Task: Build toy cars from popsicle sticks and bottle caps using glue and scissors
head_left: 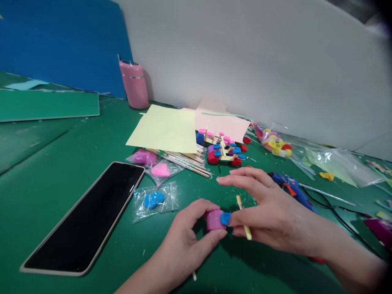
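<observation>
My left hand is closed around a pink-purple bottle cap, thumb below and fingers above. Against the cap's right side sits a small blue piece, perhaps clay, with my right thumb touching it. A pale yellow stick crosses behind that thumb, pinched in my right hand; the upper fingers of this hand are raised and apart. Whether stick, blue piece and cap are joined is hidden by the fingers. The tip of a thin white stick shows under my left wrist.
Small models with red wheels stand behind my hands. A blue glue gun and its cord lie right. Left are a phone, bagged blue clay, wooden sticks under yellow paper, and a pink tumbler.
</observation>
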{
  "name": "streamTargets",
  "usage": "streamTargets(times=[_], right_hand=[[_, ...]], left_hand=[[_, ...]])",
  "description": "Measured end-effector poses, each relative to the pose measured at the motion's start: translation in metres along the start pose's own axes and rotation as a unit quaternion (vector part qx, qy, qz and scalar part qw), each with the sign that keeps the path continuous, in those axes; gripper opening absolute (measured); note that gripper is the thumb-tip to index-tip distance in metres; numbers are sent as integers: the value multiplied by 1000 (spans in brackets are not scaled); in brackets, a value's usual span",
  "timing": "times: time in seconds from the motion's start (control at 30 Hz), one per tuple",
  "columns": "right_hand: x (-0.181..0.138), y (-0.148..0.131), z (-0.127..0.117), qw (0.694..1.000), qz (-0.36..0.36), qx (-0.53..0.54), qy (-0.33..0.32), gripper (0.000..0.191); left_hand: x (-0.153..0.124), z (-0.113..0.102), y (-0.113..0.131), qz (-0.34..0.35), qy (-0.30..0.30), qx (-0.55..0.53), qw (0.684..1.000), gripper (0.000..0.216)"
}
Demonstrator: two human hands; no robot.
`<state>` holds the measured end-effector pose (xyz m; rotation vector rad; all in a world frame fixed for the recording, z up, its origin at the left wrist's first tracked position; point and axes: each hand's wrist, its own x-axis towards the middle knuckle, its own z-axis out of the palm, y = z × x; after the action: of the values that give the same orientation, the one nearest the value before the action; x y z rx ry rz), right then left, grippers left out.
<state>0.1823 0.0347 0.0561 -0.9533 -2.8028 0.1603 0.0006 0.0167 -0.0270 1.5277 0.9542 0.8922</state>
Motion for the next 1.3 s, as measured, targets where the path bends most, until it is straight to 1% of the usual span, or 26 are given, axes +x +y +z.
streamTargets(times=[0.37, 0.53, 0.7, 0.8, 0.83, 0.9, 1.03, 1.13, 1.23, 1.3], right_hand=[[1, 4, 2, 1000, -15, 6, 6, 13], [1, 5, 3, 1000, -16, 15, 1, 7], [1, 4, 4, 1000, -16, 13, -1, 8], [0, 4, 2, 999, -14, 23, -18, 4], [0, 5, 1, 999, -9, 30, -25, 5], [-3, 5, -3, 998, 9, 44, -33, 16], [-13, 8, -9, 996, 54, 60, -24, 35], [-20, 13, -9, 993, 95, 66, -17, 47], [-25, 18, -3, 991, 129, 43, -17, 53], [-28, 21, 3, 990, 141, 20, -17, 50]], left_hand=[[0, 1, -2, 5, 3, -13, 1000, 16], [0, 1, -4, -1, 4, -20, 1000, 17], [0, 1, -3, -4, 2, -18, 1000, 17], [0, 0, -2, -3, 3, -16, 1000, 17], [-1, 0, -3, -2, 6, -16, 1000, 17], [-1, 0, -4, 2, 15, -18, 1000, 18], [-2, 0, -5, 10, 26, -16, 999, 19], [-1, -1, -5, 18, 32, -11, 999, 19], [0, -1, -6, 27, 40, 0, 999, 18], [0, -1, -7, 28, 44, 20, 998, 16]])
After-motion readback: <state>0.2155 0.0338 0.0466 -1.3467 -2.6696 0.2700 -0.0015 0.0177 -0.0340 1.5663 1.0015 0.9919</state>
